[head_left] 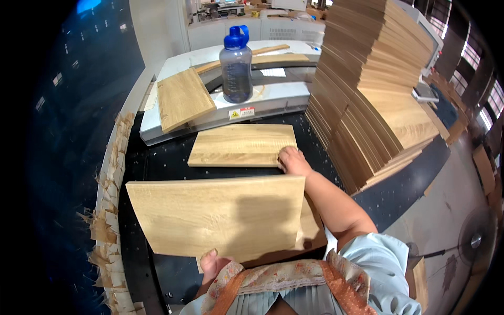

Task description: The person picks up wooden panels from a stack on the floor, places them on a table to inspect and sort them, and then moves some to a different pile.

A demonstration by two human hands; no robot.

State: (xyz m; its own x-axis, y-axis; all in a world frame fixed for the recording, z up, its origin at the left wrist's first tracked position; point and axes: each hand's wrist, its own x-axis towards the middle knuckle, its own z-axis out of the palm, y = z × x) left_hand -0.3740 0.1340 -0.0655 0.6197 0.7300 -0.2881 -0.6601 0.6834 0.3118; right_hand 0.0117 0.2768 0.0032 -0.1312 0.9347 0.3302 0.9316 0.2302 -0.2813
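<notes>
A large light wood-grain board (210,215) is tilted toward me close to my body. My left hand (212,263) grips its near edge, thumb on top and the other fingers hidden underneath. Another wood-grain board (311,226) shows partly beneath it on the right. Farther off, a smaller wood-grain board (241,144) lies flat on the black work surface. My right hand (295,160) reaches forward to that board's near right corner, its fingers curled over the edge and closed on it.
A tall stack of boards (362,100) rises at the right. On the white machine bed (283,94) ahead stand a blue-lidded water bottle (237,68) and another board (184,100). Torn brown edging (105,226) lines the left side. A fan (475,240) stands at the far right.
</notes>
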